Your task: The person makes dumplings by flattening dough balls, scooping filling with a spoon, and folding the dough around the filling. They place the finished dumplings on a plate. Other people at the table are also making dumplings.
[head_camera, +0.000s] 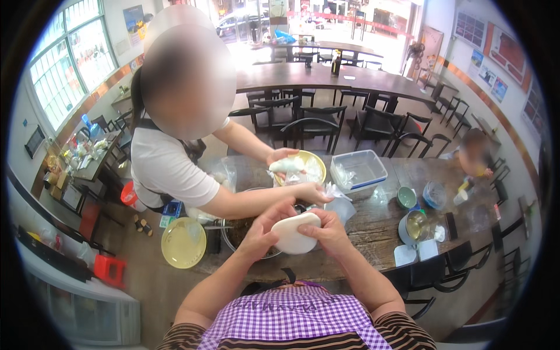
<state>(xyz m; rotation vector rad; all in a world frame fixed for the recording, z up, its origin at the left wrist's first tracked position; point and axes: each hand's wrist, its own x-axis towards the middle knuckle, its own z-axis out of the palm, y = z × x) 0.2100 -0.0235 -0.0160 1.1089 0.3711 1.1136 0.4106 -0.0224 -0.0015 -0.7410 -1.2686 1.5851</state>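
Note:
Between my two hands is a flat, rounded piece of white dough (295, 235). My left hand (261, 232) grips its left edge, and my right hand (326, 228) holds the right side with the thumb on top. Behind and partly under my left hand lies a metal bowl of dark filling (238, 236), a utensil handle over its rim. Across the table a co-worker's arm (262, 203) reaches over the bowl. One of the co-worker's hands holds a whitish lump (286, 165) by a yellow bowl (321, 164); the other holds crumpled white plastic (336, 192).
A yellow plate (183, 243) is at the table's left end. Farther right are a clear plastic container (358, 169), a green bowl (406, 197) and a metal pot (414, 227). Black chairs (422, 278) border the wooden table (372, 245). Another person (474, 153) is at the far right.

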